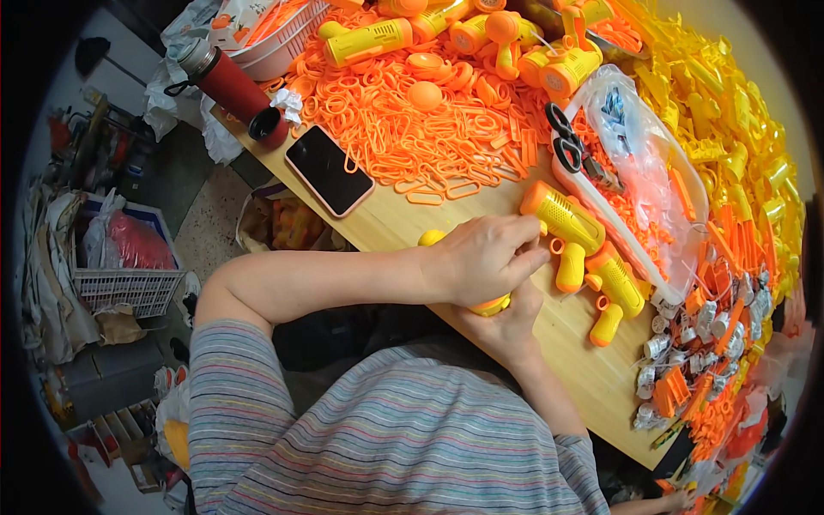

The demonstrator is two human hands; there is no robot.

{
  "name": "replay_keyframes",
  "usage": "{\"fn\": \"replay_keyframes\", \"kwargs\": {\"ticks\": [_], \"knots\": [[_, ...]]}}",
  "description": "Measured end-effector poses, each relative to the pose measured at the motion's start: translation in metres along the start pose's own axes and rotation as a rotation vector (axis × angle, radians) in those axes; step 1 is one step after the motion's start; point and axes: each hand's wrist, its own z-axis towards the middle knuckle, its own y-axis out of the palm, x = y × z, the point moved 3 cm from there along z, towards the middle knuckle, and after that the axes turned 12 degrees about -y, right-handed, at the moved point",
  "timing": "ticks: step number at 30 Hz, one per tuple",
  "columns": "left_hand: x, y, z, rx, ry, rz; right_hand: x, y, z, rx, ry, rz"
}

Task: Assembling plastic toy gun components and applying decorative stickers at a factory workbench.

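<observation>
My left hand and my right hand are both closed around one yellow toy gun, mostly hidden between them. Only its yellow tip near the left wrist and an orange-trimmed bit under the fingers show. Just right of my hands, two more yellow toy guns with orange triggers lie on the wooden table: one nearer the middle, one beside it toward the edge.
A heap of orange plastic rings covers the far table, with a black phone, a red flask and black scissors. A white tray holds orange parts and a plastic bag. Yellow parts pile at the right.
</observation>
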Motion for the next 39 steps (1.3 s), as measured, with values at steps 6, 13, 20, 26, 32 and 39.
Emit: {"fn": "replay_keyframes", "kwargs": {"ticks": [6, 13, 20, 26, 32, 39], "knots": [[-0.001, -0.01, -0.008, -0.043, 0.007, 0.039, 0.007, 0.006, -0.011, -0.039, -0.047, -0.075], [-0.004, -0.015, -0.006, -0.042, -0.053, 0.032, 0.0, 0.005, 0.002, -0.028, -0.05, -0.087], [-0.056, -0.084, 0.081, 0.51, -0.011, 0.116, 0.0, -0.002, -0.003, -0.052, -0.037, -0.154], [-0.134, -0.143, 0.14, 0.612, -0.477, 0.674, -0.001, -0.005, -0.006, 0.05, 0.007, -0.132], [-0.15, -0.142, 0.14, 0.553, -0.519, 0.549, 0.0, -0.006, -0.007, 0.051, -0.009, -0.145], [-0.116, -0.145, 0.094, 0.267, -0.537, -0.336, 0.013, -0.016, -0.01, 0.097, 0.133, -0.1]]}}
